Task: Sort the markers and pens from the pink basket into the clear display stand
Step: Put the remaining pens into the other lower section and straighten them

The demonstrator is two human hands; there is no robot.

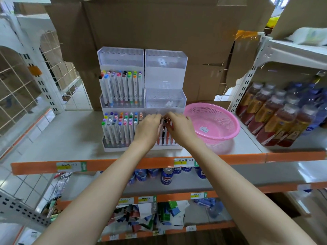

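The clear display stand (165,68) rises in tiers on the shelf. Its left half holds several white markers (122,89) with coloured caps on two tiers. In the bottom right tier stand a few red and black pens (163,138). My left hand (147,129) and my right hand (181,129) meet over that tier, fingers pinched on the tops of those pens. The pink basket (212,121) lies tilted just right of the stand and looks empty apart from a label.
Bottled drinks (276,117) stand packed at the right of the shelf (53,138). Cardboard boxes (159,23) rise behind the stand. Cans (167,175) and loose packets sit on the shelves below. A wire grid panel (21,82) stands at the left.
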